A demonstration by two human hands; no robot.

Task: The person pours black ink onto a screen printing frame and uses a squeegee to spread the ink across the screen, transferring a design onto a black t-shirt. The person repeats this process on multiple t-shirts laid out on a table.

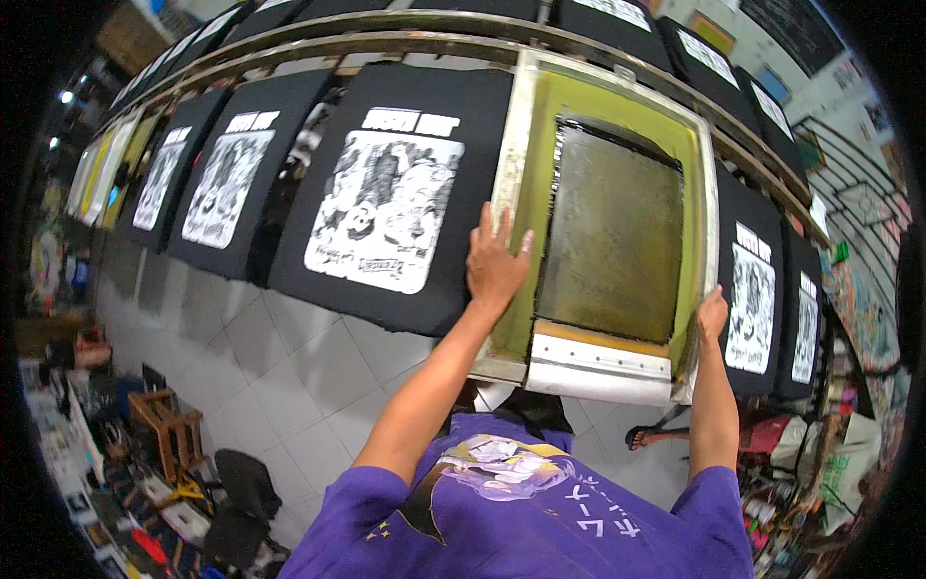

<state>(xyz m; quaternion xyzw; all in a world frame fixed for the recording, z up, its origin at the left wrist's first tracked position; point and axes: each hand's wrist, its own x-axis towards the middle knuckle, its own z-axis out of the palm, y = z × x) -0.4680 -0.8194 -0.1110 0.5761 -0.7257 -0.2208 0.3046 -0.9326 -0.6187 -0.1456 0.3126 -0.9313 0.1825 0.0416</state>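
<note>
A screen printing frame point(712, 183) with pale bars and yellow-green mesh lies over a board in front of me. Dark ink coats the middle of its mesh. Across its near end rests a wide squeegee point(600, 370) with a pale metal holder and an amber blade; neither hand touches it. My left hand point(497, 265) lies on the left bar, fingers stretched and spread, thumb toward the mesh. At the right bar, my right hand point(712, 314) is closed around the edge. Left of the frame is a black shirt point(395, 92) with a white print.
More printed black shirts point(289, 92) line the row on both sides, with another row behind a long rail point(424, 41). Other screens point(96, 179) lean at the far left. Behind me are a black chair point(241, 492) and a wooden stool point(164, 425). A person's foot point(641, 437) shows at right.
</note>
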